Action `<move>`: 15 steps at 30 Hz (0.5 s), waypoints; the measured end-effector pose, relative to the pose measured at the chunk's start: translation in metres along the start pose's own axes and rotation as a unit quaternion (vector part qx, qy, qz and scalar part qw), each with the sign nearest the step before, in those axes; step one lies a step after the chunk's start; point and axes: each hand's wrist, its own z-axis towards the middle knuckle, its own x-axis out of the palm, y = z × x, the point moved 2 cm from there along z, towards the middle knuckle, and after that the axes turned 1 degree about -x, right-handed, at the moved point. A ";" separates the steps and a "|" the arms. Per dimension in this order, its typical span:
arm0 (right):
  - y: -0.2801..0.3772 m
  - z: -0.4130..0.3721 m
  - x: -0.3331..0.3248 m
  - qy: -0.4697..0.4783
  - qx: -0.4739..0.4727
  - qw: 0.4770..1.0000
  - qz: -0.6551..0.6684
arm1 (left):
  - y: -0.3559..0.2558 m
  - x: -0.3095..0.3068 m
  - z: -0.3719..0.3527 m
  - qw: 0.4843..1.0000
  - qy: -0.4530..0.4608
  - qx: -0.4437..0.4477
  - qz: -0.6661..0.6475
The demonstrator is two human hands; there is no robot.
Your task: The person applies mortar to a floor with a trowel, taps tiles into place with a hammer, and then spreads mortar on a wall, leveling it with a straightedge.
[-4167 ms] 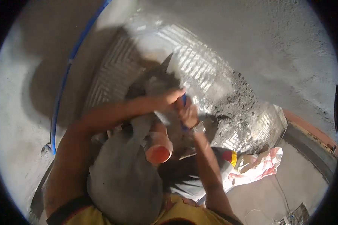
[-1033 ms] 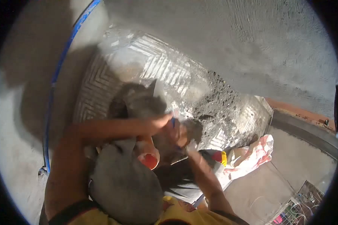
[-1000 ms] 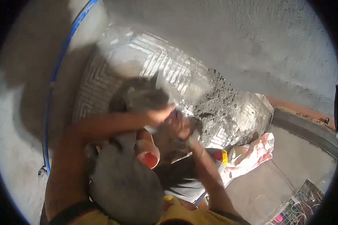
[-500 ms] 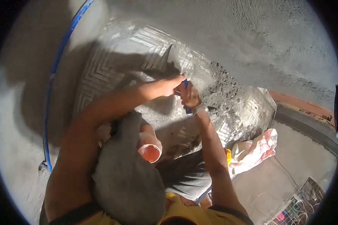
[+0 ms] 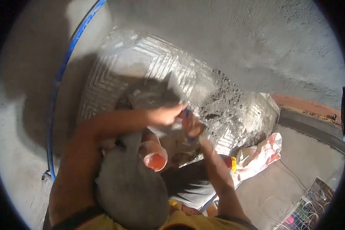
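A pointed trowel (image 5: 174, 85) with a blue handle stands over the patterned floor, its blade aimed up the view and blurred by motion. My right hand (image 5: 193, 125) is wrapped round the blue handle, with a wristband behind it. My left hand (image 5: 166, 115) is closed at the front of that handle, close to where the blade starts; its fingertips are partly hidden. Below the hands, an orange pipe (image 5: 155, 161) with an open end rises beside my leg. Grey crumbly mortar (image 5: 222, 103) lies on the floor to the right of the trowel.
A blue hose (image 5: 56, 88) runs down the wall at left. To the right lie a white and red sack (image 5: 258, 157) and a metal mesh basket (image 5: 314, 203) with cables. Plastered wall (image 5: 237, 46) rises beyond the mortar. A brick-coloured ledge (image 5: 306, 107) edges the floor.
Both hands and the trowel have moved down the view, towards my body. The trowel and right hand are more blurred now. The view has also shifted slightly.
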 end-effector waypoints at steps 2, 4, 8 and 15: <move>0.014 -0.017 -0.038 0.296 0.117 0.913 0.255 | 0.044 0.019 -0.029 0.962 0.029 -0.134 -0.236; -0.017 0.023 -0.074 0.452 0.155 0.808 0.346 | 0.049 0.004 -0.023 0.993 0.029 -0.107 0.042; -0.041 0.052 0.008 0.251 0.250 0.730 0.584 | -0.014 -0.012 0.038 0.987 -0.072 -0.079 -0.119; -0.035 0.127 -0.001 0.029 0.208 0.752 0.625 | -0.054 -0.045 0.002 0.948 -0.190 0.016 -0.253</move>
